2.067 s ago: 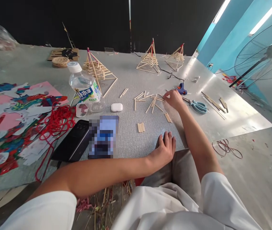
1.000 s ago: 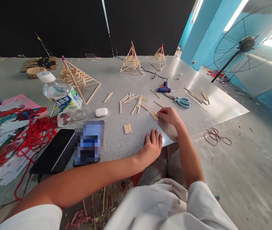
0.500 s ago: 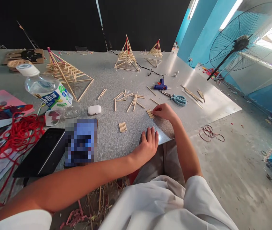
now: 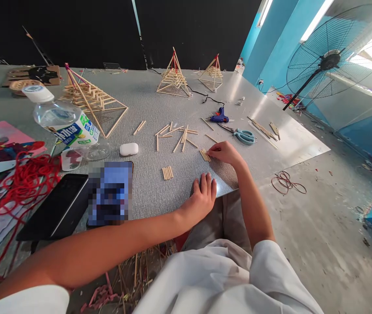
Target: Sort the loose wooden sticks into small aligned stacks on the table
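A small row of short wooden sticks (image 4: 204, 155) is laid side by side on the grey table (image 4: 159, 192), near its front edge and just left of the right hand (image 4: 225, 152). The end of this row is touched by the fingertips of the right hand, which are drawn together in a pinch at the sticks; whether a stick is actually lifted cannot be told. The left hand (image 4: 203, 197) is laid flat, palm down, at the table's front edge, with its fingers held close together and nothing gripped.

A second little row of short sticks (image 4: 167, 172) is seen to the left of the first, well apart from both hands. Further back, loose longer sticks (image 4: 176, 135) are scattered across the table. Behind the right hand, blue-handled scissors (image 4: 243, 136) and a blue glue gun (image 4: 218, 117) are found close together. A white earbud case (image 4: 128, 149) is set beside a clear water bottle (image 4: 64, 124), and a dark tablet (image 4: 53, 209) lies by a tangle of red cord (image 4: 25, 179). Three stick pyramids are placed toward the back: a large one (image 4: 89, 98) at the left and two smaller ones (image 4: 173, 76) and (image 4: 213, 72) further off. A standing fan (image 4: 328, 56) is seen at the right
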The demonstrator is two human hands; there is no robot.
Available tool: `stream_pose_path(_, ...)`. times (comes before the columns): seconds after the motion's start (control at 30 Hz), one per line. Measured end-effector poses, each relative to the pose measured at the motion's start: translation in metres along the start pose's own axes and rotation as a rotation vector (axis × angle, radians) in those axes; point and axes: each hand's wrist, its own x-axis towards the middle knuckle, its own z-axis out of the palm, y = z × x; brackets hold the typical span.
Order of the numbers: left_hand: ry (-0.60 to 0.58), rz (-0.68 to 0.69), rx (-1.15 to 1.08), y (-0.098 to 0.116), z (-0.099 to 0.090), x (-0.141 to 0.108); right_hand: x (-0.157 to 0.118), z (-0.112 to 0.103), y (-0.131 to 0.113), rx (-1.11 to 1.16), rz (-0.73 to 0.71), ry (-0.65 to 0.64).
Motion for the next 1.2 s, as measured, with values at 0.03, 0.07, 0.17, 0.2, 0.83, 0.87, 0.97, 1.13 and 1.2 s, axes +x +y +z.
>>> stream_pose_path(0.03, 0.001, -0.002, -0.002, 0.0, 0.0, 0.0, -0.001, -0.001, 0.0, 0.008, 0.0, -0.001)
stream_pose_path(0.07, 0.002, -0.003, 0.001, 0.001, 0.001, 0.0, -0.002, -0.002, 0.0, 0.017, 0.0, -0.003)
stream_pose_path(0.17, 0.009, -0.001, 0.039, 0.002, 0.003, 0.001, -0.001, -0.017, -0.004, 0.019, -0.012, -0.007)
stream_pose_path(0.2, 0.016, -0.003, 0.052, 0.003, 0.004, 0.0, 0.002, -0.025, -0.008, -0.001, -0.024, 0.003)
stream_pose_path(0.83, 0.118, -0.064, 0.026, 0.015, 0.027, -0.004, 0.097, -0.004, -0.031, -0.353, -0.4, 0.296)
stream_pose_path(0.87, 0.111, -0.064, 0.014, 0.014, 0.026, -0.004, 0.098, -0.001, -0.031, -0.392, -0.406, 0.273)
stream_pose_path(0.97, 0.107, -0.059, 0.039, 0.014, 0.024, -0.003, 0.102, 0.008, -0.034, -0.474, -0.451, 0.19)
stream_pose_path(1.13, 0.121, -0.053, 0.085, 0.013, 0.018, -0.001, 0.109, 0.017, -0.039, -0.538, -0.462, 0.128)
stream_pose_path(1.2, 0.109, -0.048, 0.055, 0.011, 0.015, -0.001, 0.113, 0.018, -0.038, -0.533, -0.426, 0.128)
